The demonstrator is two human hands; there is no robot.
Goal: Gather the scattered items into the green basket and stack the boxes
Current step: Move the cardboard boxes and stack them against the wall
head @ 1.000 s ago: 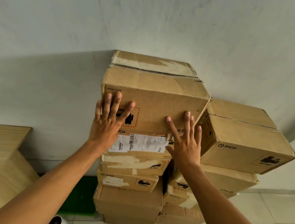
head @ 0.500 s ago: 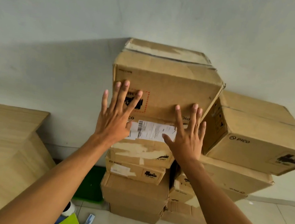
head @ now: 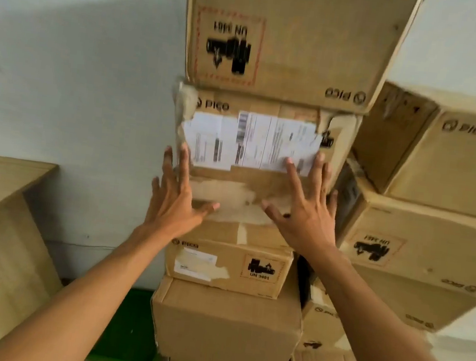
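Both hands reach forward with fingers straight and spread, holding nothing. Left hand point(head: 176, 203) lies flat at the left edge of a labelled box point(head: 250, 164), and right hand point(head: 305, 217) presses that box's front, fingertips over its white shipping label point(head: 249, 144), whose print is too blurred to read. Above the hands, the top box point(head: 288, 37) is cut off by the frame. Right of the right hand stands a second stack point(head: 421, 231). Below the left forearm, a green basket point(head: 131, 328) shows only partly behind the lower boxes point(head: 226, 321).
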